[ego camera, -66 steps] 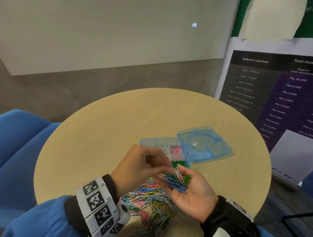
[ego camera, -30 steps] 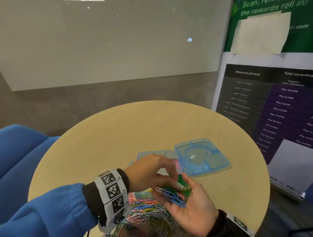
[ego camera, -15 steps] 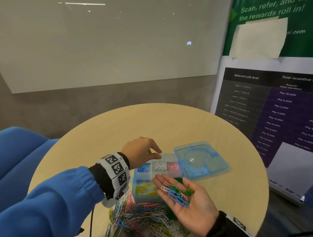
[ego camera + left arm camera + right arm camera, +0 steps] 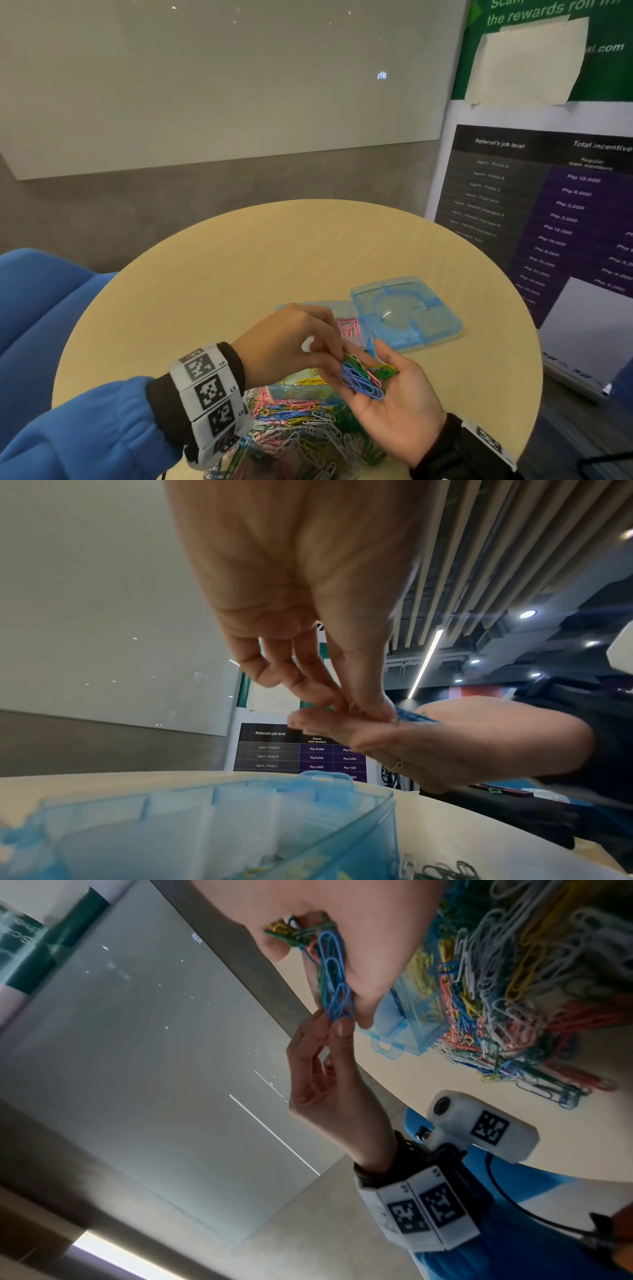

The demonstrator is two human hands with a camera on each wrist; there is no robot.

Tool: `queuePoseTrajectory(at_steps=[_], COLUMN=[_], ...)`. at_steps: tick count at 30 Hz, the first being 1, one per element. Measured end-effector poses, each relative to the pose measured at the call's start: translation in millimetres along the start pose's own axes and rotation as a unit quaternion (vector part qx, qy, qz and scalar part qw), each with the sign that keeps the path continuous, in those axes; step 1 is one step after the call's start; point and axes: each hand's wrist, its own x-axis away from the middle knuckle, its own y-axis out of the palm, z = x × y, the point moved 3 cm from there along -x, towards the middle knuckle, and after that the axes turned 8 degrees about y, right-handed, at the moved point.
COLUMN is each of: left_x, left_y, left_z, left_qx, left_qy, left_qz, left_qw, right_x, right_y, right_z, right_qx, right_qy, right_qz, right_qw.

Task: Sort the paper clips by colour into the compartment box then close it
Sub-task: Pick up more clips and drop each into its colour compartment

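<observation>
My right hand [image 4: 397, 407] lies palm up above the table and cups a handful of blue and green paper clips [image 4: 363, 380] [image 4: 334, 969]. My left hand [image 4: 340, 358] reaches into that palm, and its thumb and forefinger pinch the end of a blue clip [image 4: 337, 1018]. The light blue compartment box [image 4: 294, 306] stands open behind and under the hands, mostly hidden. Pink clips [image 4: 349, 329] and yellow clips [image 4: 308, 382] show in two compartments. Its hinged lid [image 4: 407, 315] lies flat to the right.
A loose pile of mixed paper clips [image 4: 301, 428] covers the near edge of the round wooden table [image 4: 274, 257]. A blue chair [image 4: 41, 308] stands to the left. A poster board [image 4: 548, 205] stands just past the table's right edge.
Half a second ago my left hand hovered open over the box's far compartments. It has come back to the right palm and pinches a clip there. The right hand has hardly moved.
</observation>
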Motion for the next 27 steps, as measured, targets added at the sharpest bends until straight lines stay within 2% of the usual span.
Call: queuePoseTrajectory(at_steps=[4,11,16,21,24,27], left_x=[1.4,-6.8,-20.3,-28.5,-31.8,-35.3], left_y=[-4.7,-23.3,-34.8,-33.1,-27.6,-21.5], left_z=[-2.9,-19.4,-37.3,-55.2,-47.2,-23.7], left_qx=[0.012,-0.003,-0.064,-0.128,-0.132,-0.055], left_qy=[0.012,-0.042,-0.121,-0.199,-0.166,-0.059], left_qz=[0.024,0.051,0.059,0.007,-0.015,-0.011], left_qw=[1.000,0.998,0.989,0.972,0.977,0.997], right_x=[-2.6,-9.0,-9.7,-9.1,-7.7,-2.9], right_y=[-0.9,-6.6,-4.9,-1.1,-1.2,0.0], right_z=[0.7,3.3,0.7,-0.7,-2.4,-4.5], right_qx=[0.003,-0.022,-0.028,-0.035,-0.020,-0.012], right_qy=[0.003,0.030,0.035,0.031,0.023,0.013], right_qz=[0.008,-0.020,-0.032,-0.037,-0.025,-0.005], right_qw=[1.000,0.999,0.998,0.998,0.999,1.000])
